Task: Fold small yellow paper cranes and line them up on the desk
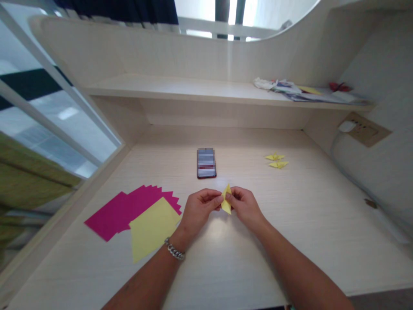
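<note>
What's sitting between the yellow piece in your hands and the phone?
Nothing. The head view shows only a bare strip of desk between the yellow folded paper, pinched by the left hand and right hand, and the phone.

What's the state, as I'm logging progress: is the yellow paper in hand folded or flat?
Folded: the yellow paper is a pointed shape pinched between left hand and right hand.

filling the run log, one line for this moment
left hand: pinches folded yellow paper | right hand: pinches same paper | desk: phone, pink sheets, yellow sheet
</note>
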The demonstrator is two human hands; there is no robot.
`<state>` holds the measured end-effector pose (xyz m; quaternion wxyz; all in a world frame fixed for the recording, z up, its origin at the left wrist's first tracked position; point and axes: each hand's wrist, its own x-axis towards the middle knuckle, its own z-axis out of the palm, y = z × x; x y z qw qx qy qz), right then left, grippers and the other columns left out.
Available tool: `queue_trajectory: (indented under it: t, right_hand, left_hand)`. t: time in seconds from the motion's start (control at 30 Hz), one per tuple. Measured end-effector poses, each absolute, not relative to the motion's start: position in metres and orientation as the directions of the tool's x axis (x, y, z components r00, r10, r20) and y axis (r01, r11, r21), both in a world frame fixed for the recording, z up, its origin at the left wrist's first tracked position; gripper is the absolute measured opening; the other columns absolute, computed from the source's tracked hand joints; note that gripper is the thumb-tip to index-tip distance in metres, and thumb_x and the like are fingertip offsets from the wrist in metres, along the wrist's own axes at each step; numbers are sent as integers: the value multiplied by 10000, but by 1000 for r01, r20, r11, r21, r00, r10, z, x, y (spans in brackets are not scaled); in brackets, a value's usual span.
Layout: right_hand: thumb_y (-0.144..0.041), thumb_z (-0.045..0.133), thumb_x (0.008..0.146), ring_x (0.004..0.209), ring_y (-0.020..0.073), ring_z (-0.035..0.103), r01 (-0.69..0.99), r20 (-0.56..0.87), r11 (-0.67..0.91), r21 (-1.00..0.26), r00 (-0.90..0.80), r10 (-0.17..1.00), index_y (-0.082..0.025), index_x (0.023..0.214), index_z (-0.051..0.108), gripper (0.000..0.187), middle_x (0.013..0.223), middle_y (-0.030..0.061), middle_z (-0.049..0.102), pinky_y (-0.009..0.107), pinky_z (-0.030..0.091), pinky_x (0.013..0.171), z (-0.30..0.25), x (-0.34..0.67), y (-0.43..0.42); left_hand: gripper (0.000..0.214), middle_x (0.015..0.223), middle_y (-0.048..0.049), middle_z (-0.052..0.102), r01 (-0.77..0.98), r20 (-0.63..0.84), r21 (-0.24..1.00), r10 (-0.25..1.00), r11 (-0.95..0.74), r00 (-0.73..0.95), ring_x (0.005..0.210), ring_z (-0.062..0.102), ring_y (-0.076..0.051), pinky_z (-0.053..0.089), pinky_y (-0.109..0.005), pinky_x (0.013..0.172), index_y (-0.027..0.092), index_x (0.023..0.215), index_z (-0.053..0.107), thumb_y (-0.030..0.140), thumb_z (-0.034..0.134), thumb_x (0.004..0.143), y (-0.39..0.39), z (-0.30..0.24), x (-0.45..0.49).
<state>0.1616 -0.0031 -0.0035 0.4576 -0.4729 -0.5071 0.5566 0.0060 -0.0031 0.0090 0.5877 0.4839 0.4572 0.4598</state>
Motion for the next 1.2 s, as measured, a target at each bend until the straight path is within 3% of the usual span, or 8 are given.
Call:
queue_trajectory:
  t: [0.23,0.4,0.7,0.9,1.2]
  right_hand:
    - [-501,628,738,501,109,475,-49,-106,-113,-992,-125,987,-174,707,599,330,582,-18,550,232,384,487,-5,158,-3]
    - [-515,602,754,546,119,523,-52,-159,-167,-985,-123,980,-153,769,634,364,650,12,597,240,435,522,-3,159,-3]
    - [-459,522,842,530,121,508,170,-30,-20,-985,-60,998,-154,763,612,328,599,4,574,230,402,508,-8,160,-5]
    - [-427,461,889,588,131,531,315,49,57,-947,-35,998,-165,786,631,329,650,17,604,227,384,539,-2,159,-11]
    - [-375,431,907,566,128,529,365,72,95,-926,-75,995,-163,762,630,325,609,7,587,224,372,538,4,158,-14]
  left_hand:
    - [195,696,-38,683,-41,-77,996,980,85,185,609,606,-128,513,-251,606,132,824,686,303,704,730,-4,11,5]
    - [216,752,-44,675,-41,-85,995,973,96,213,652,616,-136,510,-264,644,134,838,661,333,675,755,-1,1,3]
    - [235,694,-16,623,-113,-88,987,969,116,230,582,573,-117,475,-242,577,137,810,586,364,640,779,1,-8,9]
    - [228,678,-25,642,-77,-110,989,969,130,222,571,555,-113,455,-228,553,126,840,620,344,645,777,-1,-1,10]
    - [217,635,-27,648,-4,-103,994,979,105,176,536,548,-110,436,-222,518,114,826,641,325,639,775,-2,0,9]
